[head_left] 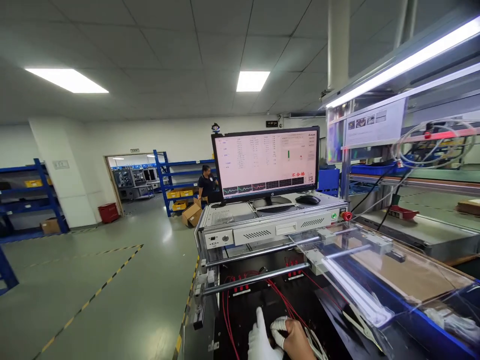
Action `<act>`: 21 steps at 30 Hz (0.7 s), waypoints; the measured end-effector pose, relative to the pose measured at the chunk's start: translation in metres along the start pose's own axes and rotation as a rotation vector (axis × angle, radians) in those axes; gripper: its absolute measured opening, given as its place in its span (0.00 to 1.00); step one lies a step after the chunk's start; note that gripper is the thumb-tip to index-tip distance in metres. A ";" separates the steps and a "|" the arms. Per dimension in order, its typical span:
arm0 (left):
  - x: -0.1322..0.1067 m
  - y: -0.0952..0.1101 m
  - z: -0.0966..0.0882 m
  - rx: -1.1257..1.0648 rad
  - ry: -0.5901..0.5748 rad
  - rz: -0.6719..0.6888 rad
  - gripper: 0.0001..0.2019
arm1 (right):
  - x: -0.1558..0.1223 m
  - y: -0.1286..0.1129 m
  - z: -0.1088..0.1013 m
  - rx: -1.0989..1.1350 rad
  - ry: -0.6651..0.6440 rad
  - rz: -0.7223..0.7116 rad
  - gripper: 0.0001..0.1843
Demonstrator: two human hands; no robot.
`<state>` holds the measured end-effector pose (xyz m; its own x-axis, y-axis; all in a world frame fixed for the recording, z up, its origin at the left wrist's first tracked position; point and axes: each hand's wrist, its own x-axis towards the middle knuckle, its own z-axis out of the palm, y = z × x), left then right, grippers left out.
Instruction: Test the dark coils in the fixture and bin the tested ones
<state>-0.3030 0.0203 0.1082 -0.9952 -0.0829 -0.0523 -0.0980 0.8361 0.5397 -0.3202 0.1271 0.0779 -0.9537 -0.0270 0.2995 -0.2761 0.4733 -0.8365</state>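
Observation:
My left hand (260,340), in a white glove, is over the black surface of the test fixture (245,312). Its index finger is stretched out, and nothing shows in its grasp. Right beside it, my right hand (294,340) has white coverings on the fingertips and a bare back. Those fingers are curled together; what they hold, if anything, is hidden. A pale-handled tool (317,345) lies partly behind the right hand. Red wires (283,295) run across the fixture from red terminals (240,286) towards the hands. Pliers (362,327) with pale handles lie farther right.
A monitor (268,162) with red text stands on the white instrument case (277,231), beside a black mouse (308,199). Metal rails (258,279) and a clear panel (360,270) span the fixture. A red button (347,216) sits at the case's right. A person (207,184) stands beyond.

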 end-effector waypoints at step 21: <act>-0.020 -0.054 0.003 -0.765 -0.005 0.160 0.19 | 0.015 0.027 0.001 0.114 -0.155 0.042 0.19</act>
<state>-0.2782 -0.0210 0.0775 -0.9973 0.0117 0.0723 0.0731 0.2313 0.9701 -0.3421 0.1384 0.0598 -0.9691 -0.1486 0.1966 -0.2392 0.3741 -0.8960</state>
